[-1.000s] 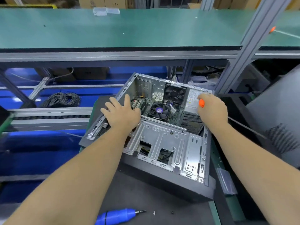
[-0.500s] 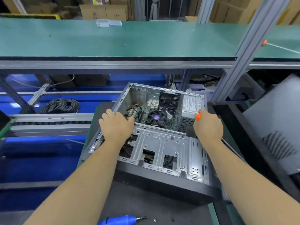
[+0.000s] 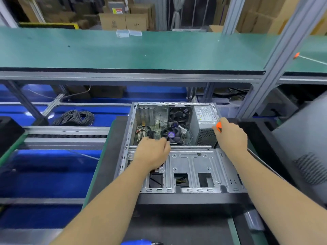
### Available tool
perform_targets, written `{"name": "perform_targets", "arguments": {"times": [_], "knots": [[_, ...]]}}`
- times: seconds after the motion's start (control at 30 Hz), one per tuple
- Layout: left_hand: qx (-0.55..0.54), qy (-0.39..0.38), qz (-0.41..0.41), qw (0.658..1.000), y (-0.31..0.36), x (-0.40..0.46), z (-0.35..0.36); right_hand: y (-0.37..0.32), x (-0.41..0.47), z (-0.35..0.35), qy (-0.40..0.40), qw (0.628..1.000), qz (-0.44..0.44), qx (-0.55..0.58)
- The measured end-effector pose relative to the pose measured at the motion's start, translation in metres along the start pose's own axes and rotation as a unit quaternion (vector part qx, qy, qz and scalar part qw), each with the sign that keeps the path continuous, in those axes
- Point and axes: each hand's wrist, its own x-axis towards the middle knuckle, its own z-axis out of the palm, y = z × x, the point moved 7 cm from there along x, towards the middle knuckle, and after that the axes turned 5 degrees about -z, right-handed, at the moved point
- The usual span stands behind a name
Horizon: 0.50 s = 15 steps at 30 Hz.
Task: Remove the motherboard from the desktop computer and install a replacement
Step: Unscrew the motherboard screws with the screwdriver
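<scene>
An open desktop computer case (image 3: pixel 194 167) lies on its side on a dark mat. Inside at the back sits the green motherboard (image 3: pixel 155 132) with a purple-hubbed CPU fan (image 3: pixel 171 134), and a grey power supply (image 3: pixel 205 124) to its right. My left hand (image 3: pixel 153 152) reaches over the silver drive cage (image 3: pixel 196 167) into the case, fingers curled down beside the CPU fan; what they touch is hidden. My right hand (image 3: pixel 231 135) grips an orange-handled tool (image 3: pixel 219 126) at the case's right edge, next to the power supply.
A blue electric screwdriver (image 3: pixel 139 242) lies at the near edge. A coil of black cable (image 3: pixel 75 117) rests on the blue conveyor to the left. A green shelf (image 3: pixel 123 50) spans above. A grey side panel (image 3: pixel 307 147) leans at the right.
The case now sits squarer to me than a second ago. My left hand moved right from the case's left rim into the case near the CPU fan. My right hand kept the orange tool.
</scene>
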Motion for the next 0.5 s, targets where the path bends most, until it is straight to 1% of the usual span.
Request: {"name": "perform_targets", "arguments": {"times": [0.1,0.23,0.4,0.5], "knots": [[-0.003,0.037,0.005,0.999,0.000,-0.001,0.000,-0.002,-0.005,-0.002,-0.034,0.999,0.000,-0.020],[-0.022,0.050,0.009,0.998,-0.001,-0.010,-0.001,-0.001,-0.015,-0.006,-0.060,0.998,0.017,-0.022],[-0.006,0.052,0.011,0.999,-0.004,-0.027,0.004,-0.003,-0.035,-0.007,-0.069,0.996,0.015,-0.057],[0.012,0.049,0.019,0.999,-0.003,-0.028,0.005,-0.006,-0.034,-0.008,-0.047,0.997,0.010,-0.064]]}}
